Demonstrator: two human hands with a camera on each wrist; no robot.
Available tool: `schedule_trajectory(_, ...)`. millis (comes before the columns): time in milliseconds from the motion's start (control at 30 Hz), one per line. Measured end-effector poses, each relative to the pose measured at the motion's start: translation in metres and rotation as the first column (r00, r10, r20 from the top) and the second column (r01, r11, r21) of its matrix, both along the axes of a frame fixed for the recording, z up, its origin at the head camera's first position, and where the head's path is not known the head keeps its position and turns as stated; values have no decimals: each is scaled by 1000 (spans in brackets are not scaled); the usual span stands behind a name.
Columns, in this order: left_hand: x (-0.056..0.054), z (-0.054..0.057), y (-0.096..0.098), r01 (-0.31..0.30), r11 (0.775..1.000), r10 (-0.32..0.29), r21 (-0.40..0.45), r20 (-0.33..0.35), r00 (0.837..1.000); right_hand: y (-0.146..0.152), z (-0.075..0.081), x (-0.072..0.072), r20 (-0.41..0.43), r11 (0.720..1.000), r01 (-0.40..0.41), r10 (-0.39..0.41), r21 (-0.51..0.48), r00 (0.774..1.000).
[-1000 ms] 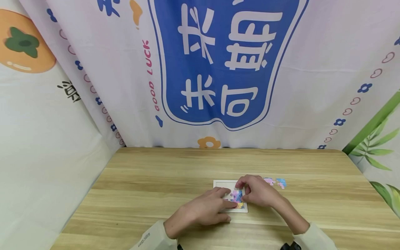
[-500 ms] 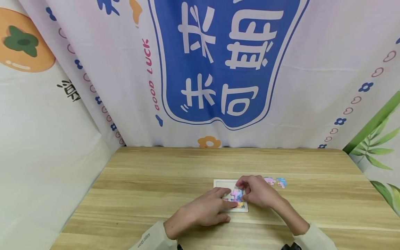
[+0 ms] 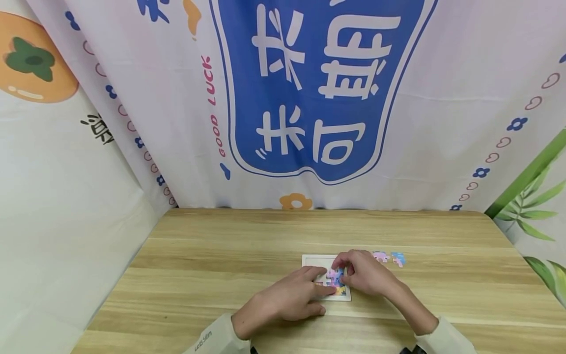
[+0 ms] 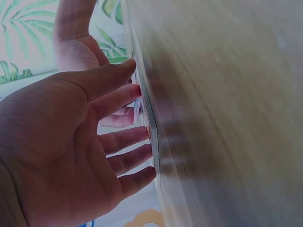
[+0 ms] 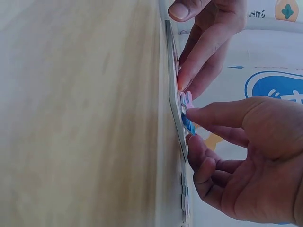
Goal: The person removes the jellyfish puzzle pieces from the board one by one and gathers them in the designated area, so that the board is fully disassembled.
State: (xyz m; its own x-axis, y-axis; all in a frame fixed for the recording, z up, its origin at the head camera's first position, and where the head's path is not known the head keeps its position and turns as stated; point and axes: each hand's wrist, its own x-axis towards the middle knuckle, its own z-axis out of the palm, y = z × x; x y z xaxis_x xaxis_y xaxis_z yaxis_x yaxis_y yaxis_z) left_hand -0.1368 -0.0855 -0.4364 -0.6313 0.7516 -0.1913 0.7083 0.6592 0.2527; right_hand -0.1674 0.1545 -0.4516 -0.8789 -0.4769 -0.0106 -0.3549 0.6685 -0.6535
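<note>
A white-rimmed jigsaw board (image 3: 312,260) lies on the table, partly filled with colourful pieces along its near right part. My left hand (image 3: 289,296) spreads over its near left side, extended fingertips resting on the board and its pieces. Between thumb and fingers my right hand (image 3: 368,273) pinches a pink-and-blue puzzle piece (image 3: 335,275) over the board's right side. Seen from the right wrist, this puzzle piece (image 5: 188,124) sits tilted, its blue end raised off the board. Fingers cover part of the picture.
Two loose puzzle pieces, one mostly pink (image 3: 381,256) and one blue and pink (image 3: 399,258), lie right of the board beyond the right hand. The wooden table (image 3: 221,246) ends at a printed curtain (image 3: 199,182) behind.
My right hand has shifted very slightly left with the puzzle piece. The left hand stays in place on the board, and the loose pieces have not moved.
</note>
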Motion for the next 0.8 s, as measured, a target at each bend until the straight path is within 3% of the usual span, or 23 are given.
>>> schedule_trajectory(400, 2, 2, 0, -1, 1000, 1, -5, 4, 1000, 4, 1, -1, -9, 997, -31, 30, -69, 999)
schedule_trajectory(800, 1, 1, 0, -14, 1000, 14, -3, 22, 1000, 21, 5, -1, 140, 987, -2, 25, -163, 990)
